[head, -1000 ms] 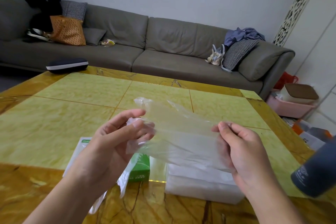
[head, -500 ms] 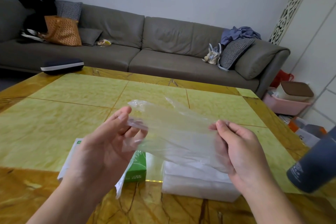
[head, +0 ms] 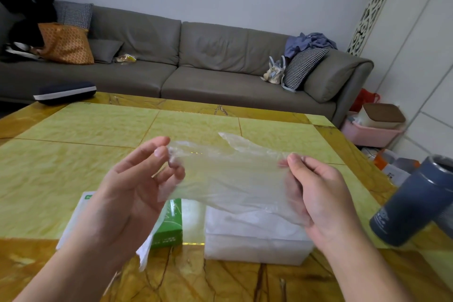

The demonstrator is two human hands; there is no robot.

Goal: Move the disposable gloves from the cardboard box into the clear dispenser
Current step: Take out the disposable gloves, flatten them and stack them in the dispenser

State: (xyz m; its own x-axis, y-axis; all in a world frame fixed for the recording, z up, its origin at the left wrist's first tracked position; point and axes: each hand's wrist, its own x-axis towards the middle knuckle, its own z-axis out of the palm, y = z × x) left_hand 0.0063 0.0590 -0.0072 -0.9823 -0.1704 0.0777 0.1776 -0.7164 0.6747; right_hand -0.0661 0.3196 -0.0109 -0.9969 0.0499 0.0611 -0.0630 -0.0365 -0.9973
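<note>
A thin, see-through plastic glove (head: 232,176) hangs stretched in the air between the two hands, above the table and just over the clear plastic dispenser box (head: 255,240), which already looks packed with pale folded film. The left hand (head: 130,193) pinches the glove's crumpled end between thumb and fingertips; the right hand (head: 318,193) grips the other end with curled fingers, the film draped across its palm.

From where I stand, the job now seems to be flattening this glove before laying it in. I'd keep the pull gentle and even, since film this light tears or clings to itself, and lower it flat onto the stack rather than dropping it in a wad.

Beside the dispenser, partly behind the left wrist, sits the green-and-white cardboard box (head: 169,225), with another loose glove (head: 144,250) trailing from it. A dark blue cylindrical tumbler (head: 414,203) stands at the right edge of the yellow marble-patterned table (head: 73,154).
</note>
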